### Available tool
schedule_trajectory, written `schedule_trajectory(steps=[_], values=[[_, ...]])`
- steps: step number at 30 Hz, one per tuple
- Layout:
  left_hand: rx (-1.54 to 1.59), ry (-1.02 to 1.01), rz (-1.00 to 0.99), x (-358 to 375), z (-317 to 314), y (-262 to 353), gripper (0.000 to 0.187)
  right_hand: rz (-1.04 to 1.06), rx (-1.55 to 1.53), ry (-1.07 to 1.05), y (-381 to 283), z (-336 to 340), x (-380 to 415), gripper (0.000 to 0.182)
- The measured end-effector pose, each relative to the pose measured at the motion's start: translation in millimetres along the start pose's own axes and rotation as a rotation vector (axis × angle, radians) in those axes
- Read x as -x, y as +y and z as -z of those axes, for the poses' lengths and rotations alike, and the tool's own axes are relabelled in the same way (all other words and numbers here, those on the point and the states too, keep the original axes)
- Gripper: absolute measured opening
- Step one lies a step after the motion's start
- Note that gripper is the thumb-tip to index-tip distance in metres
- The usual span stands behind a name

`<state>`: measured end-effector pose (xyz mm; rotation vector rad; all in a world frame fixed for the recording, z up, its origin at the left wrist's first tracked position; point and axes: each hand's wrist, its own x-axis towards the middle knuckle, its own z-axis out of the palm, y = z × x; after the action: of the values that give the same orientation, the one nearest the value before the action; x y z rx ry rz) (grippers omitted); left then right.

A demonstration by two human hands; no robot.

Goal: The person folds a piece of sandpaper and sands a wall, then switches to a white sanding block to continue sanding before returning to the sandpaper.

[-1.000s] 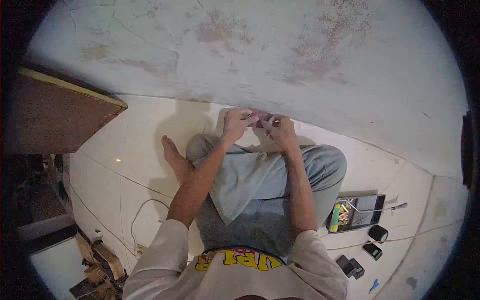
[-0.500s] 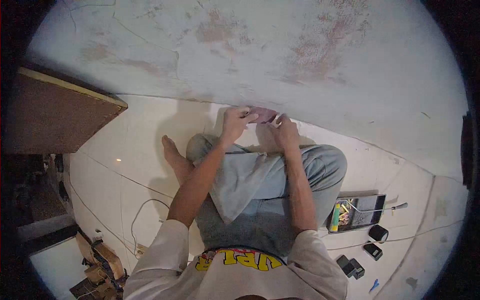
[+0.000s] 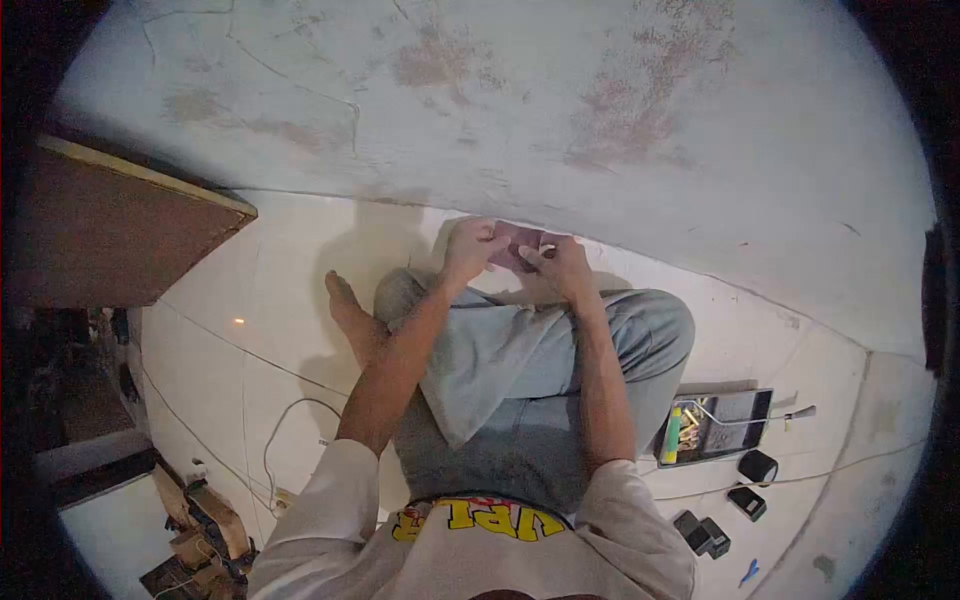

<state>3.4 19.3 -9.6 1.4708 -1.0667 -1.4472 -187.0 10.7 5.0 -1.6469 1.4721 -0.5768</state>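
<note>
A small maroon sheet of sandpaper (image 3: 516, 244) is held between my two hands, just in front of the foot of the wall. My left hand (image 3: 468, 250) grips its left side, with the thumb on the near face. On the other side my right hand (image 3: 562, 268) pinches the sheet, its thumb reaching over the middle of it. The sheet looks bent under the fingers, and part of it is hidden by them. Both hands are above the pale floor, beyond my crossed legs (image 3: 500, 370).
Ahead rises a grey wall (image 3: 480, 120) with worn reddish patches. At right stand a black tray (image 3: 745, 420) with a paint roller (image 3: 673, 432), and several small black items (image 3: 746, 502). A brown board (image 3: 130, 230) is at left. Cables (image 3: 270, 435) cross the floor.
My right hand has shifted left and slightly nearer to me, its thumb now over the sandpaper. The sheet has turned and come down a little. My left hand still grips it.
</note>
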Motion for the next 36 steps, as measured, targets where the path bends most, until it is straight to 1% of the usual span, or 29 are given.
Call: schedule_trajectory(steps=[2,3,5,6,8,9,11,12,14,15,17,18,20,21,23,24,26,30,32,33,35,36], values=[[-0.293,-0.027,-0.091,0,0,-3,0.013,-0.091,0.122,-0.128,-1,1,3,0.034],[-0.292,-0.027,-0.09,2,0,3,0.013,-0.091,0.123,-0.128,-4,3,5,0.034],[-0.521,-0.072,-0.159,7,-1,15,0.021,-0.057,0.275,-0.159,-10,7,9,0.031],[-0.52,-0.072,-0.158,6,-1,10,0.021,-0.057,0.275,-0.16,-6,5,8,0.031],[-0.264,-0.048,-0.055,3,-3,-1,0.022,-0.081,0.282,-0.118,3,1,5,0.029],[-0.264,-0.047,-0.054,1,-3,-5,0.022,-0.081,0.282,-0.12,1,1,5,0.029],[-0.138,-0.046,-0.016,-4,-3,-13,0.024,-0.022,0.188,-0.037,-3,2,6,0.025],[-0.138,-0.047,-0.016,-5,-3,-13,0.024,-0.023,0.188,-0.037,0,1,6,0.025],[-0.083,0.012,0.018,-7,-3,-12,0.027,0.075,0.188,0.102,5,-1,6,0.024],[-0.083,0.011,0.019,-4,-4,-4,0.027,0.074,0.188,0.102,8,-3,5,0.024],[-0.198,-0.03,0.033,6,-5,19,0.03,-0.035,0.122,0.025,13,-4,1,0.031],[-0.198,-0.03,0.034,6,-6,17,0.03,-0.035,0.123,0.024,16,-5,0,0.031],[-0.007,0.004,0.031,5,-9,14,0.032,-0.046,0.094,0.04,22,-7,-2,0.033],[-0.006,0.003,0.03,2,-8,8,0.032,-0.046,0.095,0.04,21,-7,-2,0.033],[0.029,0.017,-0.018,-5,-8,-3,0.03,0.013,0.129,0.18,19,-9,-2,0.025],[0.029,0.017,-0.018,-2,-9,2,0.03,0.013,0.129,0.179,14,-7,-2,0.025],[-0.028,0.068,-0.053,4,-11,13,0.034,-0.196,0.132,0.075,5,-1,-1,0.031],[0.06,0.017,-0.033,-2,-8,7,0.031,-0.145,0.019,0.136,-5,4,4,0.029],[0.062,0.099,0.039,-9,-10,-4,0.03,-0.202,0.001,0.036,-13,10,3,0.028],[0.062,0.099,0.04,-11,-9,-6,0.03,-0.202,0.002,0.035,-9,8,2,0.028],[0.051,0.094,0.013,-13,-7,-12,0.034,-0.135,0.059,0.133,-3,2,1,0.029],[0.05,0.096,0.013,-7,-9,-2,0.034,-0.134,0.059,0.131,-8,4,2,0.029]])
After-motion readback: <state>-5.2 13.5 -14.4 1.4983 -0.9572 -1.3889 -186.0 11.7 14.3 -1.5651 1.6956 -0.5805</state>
